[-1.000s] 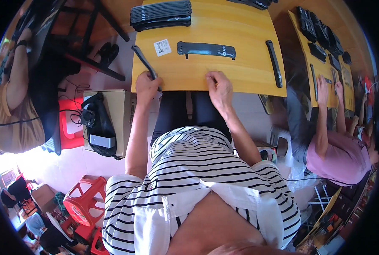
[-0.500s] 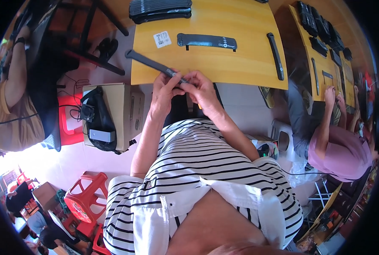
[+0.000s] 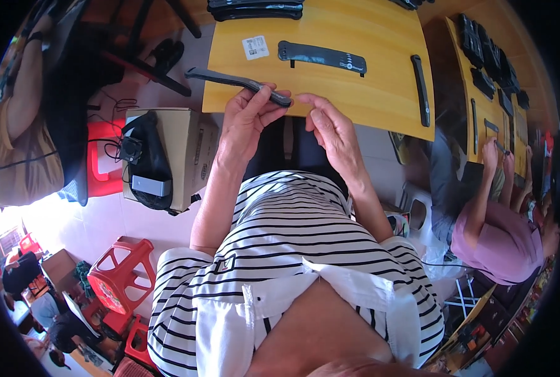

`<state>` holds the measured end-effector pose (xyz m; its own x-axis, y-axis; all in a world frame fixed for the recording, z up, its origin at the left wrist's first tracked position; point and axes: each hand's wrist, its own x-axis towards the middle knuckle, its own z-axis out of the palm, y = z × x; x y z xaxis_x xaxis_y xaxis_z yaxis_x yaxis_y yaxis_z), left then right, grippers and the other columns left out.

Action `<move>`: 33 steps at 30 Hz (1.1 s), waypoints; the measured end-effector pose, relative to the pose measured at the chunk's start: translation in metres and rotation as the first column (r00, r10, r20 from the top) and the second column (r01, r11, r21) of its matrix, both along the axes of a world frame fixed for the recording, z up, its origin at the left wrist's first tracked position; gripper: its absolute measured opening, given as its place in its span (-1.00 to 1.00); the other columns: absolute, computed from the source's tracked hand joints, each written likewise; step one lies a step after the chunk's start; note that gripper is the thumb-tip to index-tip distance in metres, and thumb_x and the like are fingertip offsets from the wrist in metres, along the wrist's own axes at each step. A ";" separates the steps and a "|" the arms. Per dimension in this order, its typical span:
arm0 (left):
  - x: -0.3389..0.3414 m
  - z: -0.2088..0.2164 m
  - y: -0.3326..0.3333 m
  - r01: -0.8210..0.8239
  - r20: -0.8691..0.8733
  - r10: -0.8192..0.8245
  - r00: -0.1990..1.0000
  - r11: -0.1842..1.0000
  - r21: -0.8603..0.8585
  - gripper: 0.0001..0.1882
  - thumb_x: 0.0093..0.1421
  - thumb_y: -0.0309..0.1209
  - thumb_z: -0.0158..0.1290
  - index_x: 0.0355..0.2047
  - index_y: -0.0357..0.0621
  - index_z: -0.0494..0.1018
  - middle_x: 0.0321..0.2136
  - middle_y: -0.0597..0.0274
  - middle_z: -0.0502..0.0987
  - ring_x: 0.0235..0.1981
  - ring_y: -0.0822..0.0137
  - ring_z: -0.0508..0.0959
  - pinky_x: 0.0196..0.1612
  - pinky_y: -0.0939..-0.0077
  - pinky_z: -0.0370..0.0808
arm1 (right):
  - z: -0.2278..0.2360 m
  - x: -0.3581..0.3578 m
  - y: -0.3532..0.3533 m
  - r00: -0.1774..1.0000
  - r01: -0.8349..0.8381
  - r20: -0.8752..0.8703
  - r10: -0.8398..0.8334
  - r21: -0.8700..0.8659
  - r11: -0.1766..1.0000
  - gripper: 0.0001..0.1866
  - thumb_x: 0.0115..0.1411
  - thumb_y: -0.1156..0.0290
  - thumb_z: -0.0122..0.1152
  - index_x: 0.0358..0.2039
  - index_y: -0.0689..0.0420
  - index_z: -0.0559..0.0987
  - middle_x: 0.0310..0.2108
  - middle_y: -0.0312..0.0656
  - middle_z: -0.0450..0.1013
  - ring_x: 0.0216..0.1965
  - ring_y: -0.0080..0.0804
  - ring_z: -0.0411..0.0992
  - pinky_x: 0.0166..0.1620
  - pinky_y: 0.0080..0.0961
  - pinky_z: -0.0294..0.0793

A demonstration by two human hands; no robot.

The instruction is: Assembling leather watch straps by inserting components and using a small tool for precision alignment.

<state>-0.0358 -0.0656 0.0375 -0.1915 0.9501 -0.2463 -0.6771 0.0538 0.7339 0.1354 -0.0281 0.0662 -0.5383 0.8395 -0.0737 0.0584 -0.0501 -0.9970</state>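
My left hand (image 3: pixel 245 121) pinches a dark grey strap (image 3: pixel 233 80) near its right end, thumb on top. The strap's thin free length reaches out leftward past the table's front edge. Just to the right of the held end is my right hand (image 3: pixel 334 131), with its index finger stretched toward the strap and the other fingers bent; nothing shows in it. On the yellow table (image 3: pixel 380 94) beyond my hands lies a wide flat dark band (image 3: pixel 322 56) with two small tabs below it. A second narrow strap (image 3: pixel 420 91) lies along the table's right side.
A white printed label (image 3: pixel 255 47) is on the table. Stacked dark bands (image 3: pixel 255 9) stand at its far left. A cardboard box (image 3: pixel 182 135) with a black bag sits to my left, near red stools (image 3: pixel 121 273). Another person (image 3: pixel 496 242) works at a table on the right.
My right hand has come off the strap and moved right, its index finger now extended. My left hand keeps hold of the strap, which now lies flatter. The whole view has shifted slightly.
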 end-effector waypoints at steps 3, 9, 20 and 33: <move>0.001 -0.001 0.001 0.000 0.019 -0.001 1.000 1.000 0.018 -0.74 0.23 -0.37 -0.05 -0.18 -0.35 0.35 -0.29 -0.05 0.53 -0.29 0.29 0.58 -0.22 0.58 0.57 | 0.000 0.000 -0.001 0.998 -0.031 0.052 0.026 0.100 0.994 -0.70 0.26 0.39 -0.10 -0.01 0.12 0.43 -0.61 -0.33 0.26 -0.63 -0.60 0.18 -0.53 -0.66 0.25; 0.005 0.004 0.001 -0.012 -0.044 0.014 0.999 0.999 0.042 -0.76 0.22 -0.41 -0.03 -0.18 -0.33 0.35 -0.31 0.00 0.53 -0.31 0.33 0.58 -0.24 0.59 0.56 | -0.001 0.000 -0.004 0.977 -0.062 0.212 -0.015 0.350 0.935 -0.58 0.19 0.48 -0.03 0.09 -0.03 0.36 -0.65 -0.20 0.32 -0.63 -0.40 0.31 -0.48 -0.45 0.36; 0.012 0.011 0.000 -0.074 -0.217 0.095 0.972 0.992 0.102 -0.75 0.15 -0.47 0.05 -0.16 -0.29 0.37 -0.31 0.13 0.54 -0.29 0.42 0.56 -0.22 0.61 0.54 | 0.001 0.002 -0.006 0.924 -0.095 0.372 -0.083 0.434 0.896 -0.55 0.16 0.50 0.00 0.09 -0.09 0.35 -0.64 -0.13 0.40 -0.59 -0.23 0.43 -0.45 -0.33 0.40; 0.016 0.013 -0.002 -0.072 -0.288 0.111 0.951 0.987 0.142 -0.76 0.14 -0.53 0.04 -0.16 -0.31 0.36 -0.29 0.09 0.53 -0.28 0.41 0.55 -0.21 0.62 0.52 | 0.001 0.000 -0.010 0.897 -0.084 0.402 -0.182 0.561 0.824 -0.49 0.12 0.58 0.00 0.09 -0.13 0.37 -0.63 -0.18 0.36 -0.63 -0.38 0.35 -0.49 -0.47 0.38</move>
